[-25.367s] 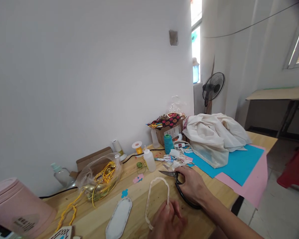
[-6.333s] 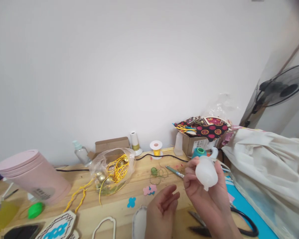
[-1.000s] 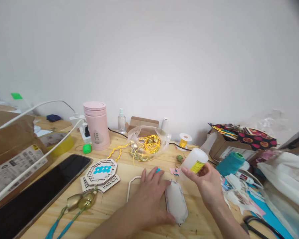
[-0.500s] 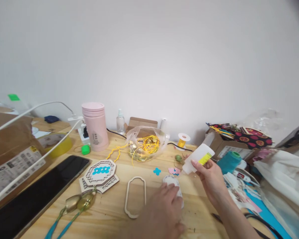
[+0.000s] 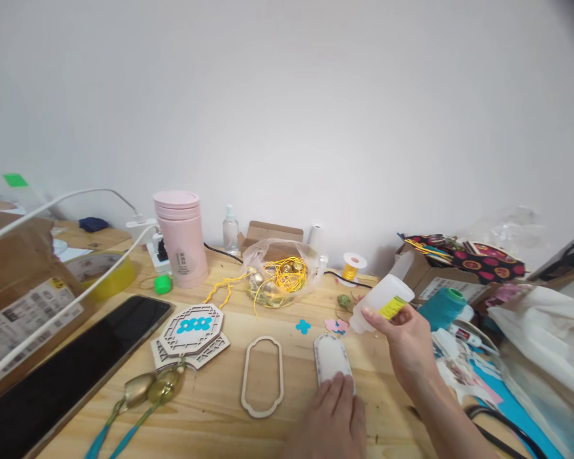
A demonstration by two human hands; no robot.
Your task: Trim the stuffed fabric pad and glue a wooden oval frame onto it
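Note:
My right hand is closed round a translucent white bottle with a yellow label, tilted with its narrow end down to the left. Fingertips of my left hand lie flat on the lower end of a white rounded plaque with a patterned edge. To its left lies a thin wooden frame with an open middle. A blue flower cutout and pink and blue cutouts lie just beyond the plaque.
Octagonal lattice pieces, brass bells and a black phone lie left. Behind stand a pink canister and a bag of yellow cord. A teal thread cone and a box are at right.
My left hand has moved back toward me over the plaque, uncovering its upper part. The bottle stays in my right hand, slightly shifted. The view has shifted a little.

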